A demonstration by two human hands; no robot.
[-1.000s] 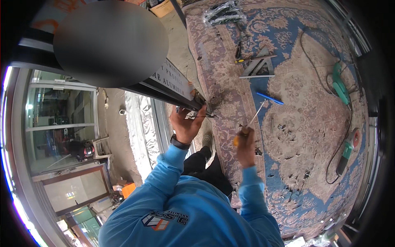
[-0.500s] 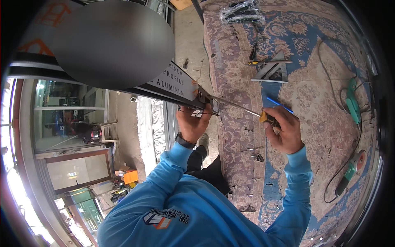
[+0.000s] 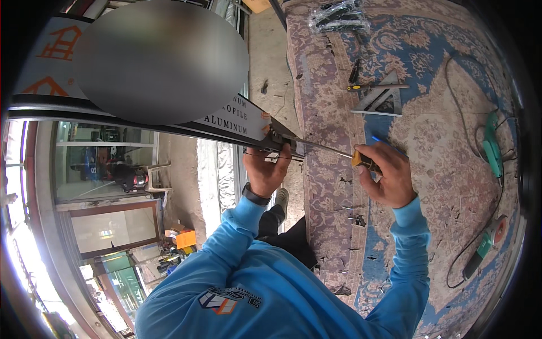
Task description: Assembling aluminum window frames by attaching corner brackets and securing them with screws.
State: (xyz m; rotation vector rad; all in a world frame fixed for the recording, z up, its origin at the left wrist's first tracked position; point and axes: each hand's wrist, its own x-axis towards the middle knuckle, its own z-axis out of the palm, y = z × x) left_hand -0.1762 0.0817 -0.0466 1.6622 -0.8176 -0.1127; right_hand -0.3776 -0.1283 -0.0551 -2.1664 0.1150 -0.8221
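Note:
My right hand (image 3: 389, 175) is closed round the yellow and black handle of a long screwdriver (image 3: 324, 147). The shaft runs left to the end of a dark aluminium profile (image 3: 186, 127) covered with printed film, and its tip meets small fittings there. My left hand (image 3: 265, 172) grips the profile's end from below, fingers wrapped under it near a dark corner fitting (image 3: 276, 142). A thin dark strip or wire (image 3: 285, 156) crosses by my left fingers. Exactly where the screwdriver tip sits is too small to tell. A blurred patch hides part of the profile.
A patterned carpet (image 3: 333, 226) covers the work surface on the right. On it lie a metal set square (image 3: 381, 99), a yellow-ended tool (image 3: 361, 87), a blue pen-like stick (image 3: 379, 139), a plastic-wrapped bundle (image 3: 339, 17), and two green corded power tools (image 3: 492, 144). Small fittings are scattered about.
The view has shifted slightly, so most things appear a little to the right. My right hand has come slightly nearer the profile with the screwdriver; my left hand keeps its hold.

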